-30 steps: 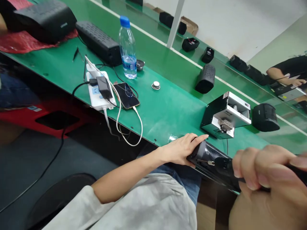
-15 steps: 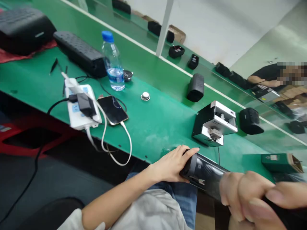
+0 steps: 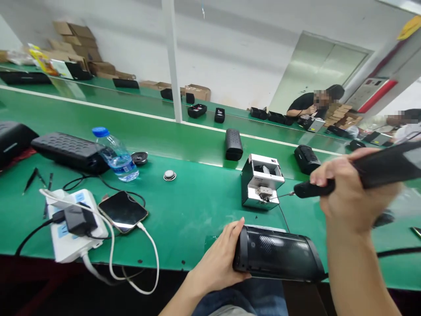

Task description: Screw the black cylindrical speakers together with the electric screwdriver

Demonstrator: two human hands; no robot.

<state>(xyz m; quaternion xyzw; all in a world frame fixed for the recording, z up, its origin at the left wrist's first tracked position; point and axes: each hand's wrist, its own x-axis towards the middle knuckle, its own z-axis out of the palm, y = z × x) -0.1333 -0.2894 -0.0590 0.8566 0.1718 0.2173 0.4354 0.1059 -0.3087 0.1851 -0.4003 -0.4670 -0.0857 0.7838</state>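
Observation:
My left hand (image 3: 217, 263) is shut around one end of a black cylindrical speaker (image 3: 276, 254), which rests at the front edge of the green bench (image 3: 184, 243). My right hand (image 3: 351, 188) is raised to the right, gripping a black electric screwdriver (image 3: 381, 169). Its thin bit points left, ending close to a silver metal jig (image 3: 261, 182) and clear of the speaker. Part of the speaker's far side is hidden from this angle.
A white power strip (image 3: 74, 226) with a charger and a smartphone (image 3: 123, 211) lie to the left. Further back stand a water bottle (image 3: 116, 154), a black speaker (image 3: 234, 145) and a round speaker driver (image 3: 169, 175). A co-worker (image 3: 311, 105) sits beyond, among several speakers.
The screwdriver has moved up and right, away from the speaker's end. The speaker now lies lengthwise along the bench edge. The view has swung upward and levelled, showing more of the room.

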